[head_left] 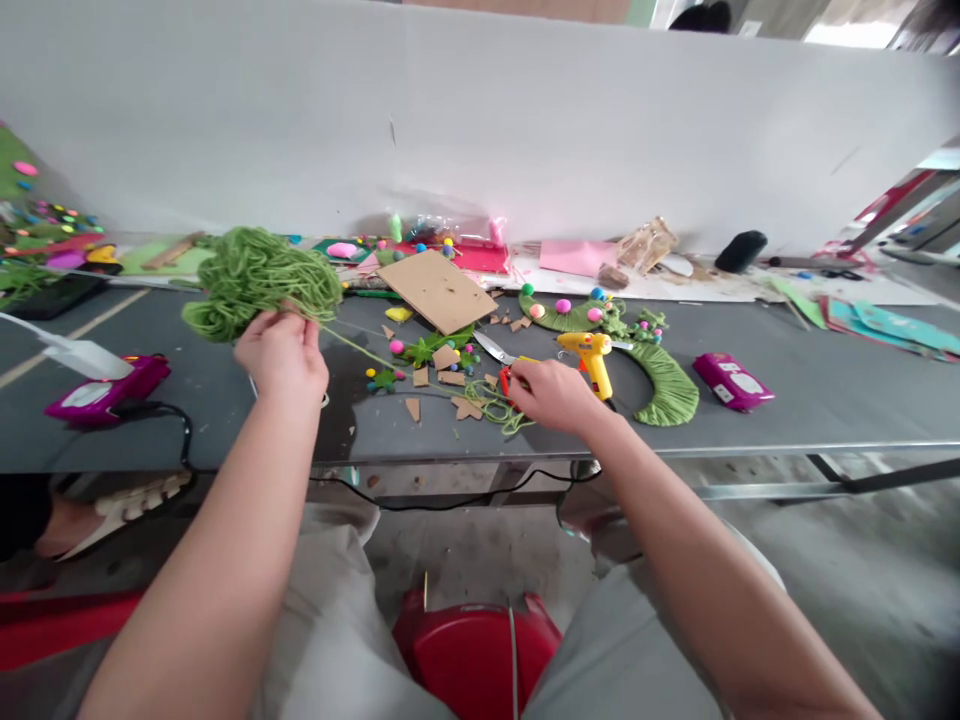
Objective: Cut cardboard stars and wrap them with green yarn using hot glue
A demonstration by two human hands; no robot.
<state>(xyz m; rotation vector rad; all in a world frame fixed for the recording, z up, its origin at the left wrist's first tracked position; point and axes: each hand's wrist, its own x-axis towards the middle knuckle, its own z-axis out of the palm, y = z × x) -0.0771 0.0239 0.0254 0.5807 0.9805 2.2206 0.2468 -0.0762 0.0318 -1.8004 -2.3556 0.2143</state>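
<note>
A big loose bundle of green yarn (262, 275) is held up at the left by my left hand (283, 355), whose fingers are closed on its lower side. One strand runs from it down to a tangle of yarn (499, 405) near the table's front edge. My right hand (551, 392) is wrapped round the red handles of a pair of scissors (495, 349), their blades pointing to the upper left. Just beyond that hand lies a yellow glue gun (589, 355). A crescent wrapped in green yarn (664, 385) rests to its right.
Cardboard scraps (445, 356) and green pieces with small pompoms lie mid-table, below a cardboard sheet (436, 290). Purple boxes sit left (112, 390) and right (731, 381). A white panel (465, 120) stands behind the table. A black cable hangs under the front edge.
</note>
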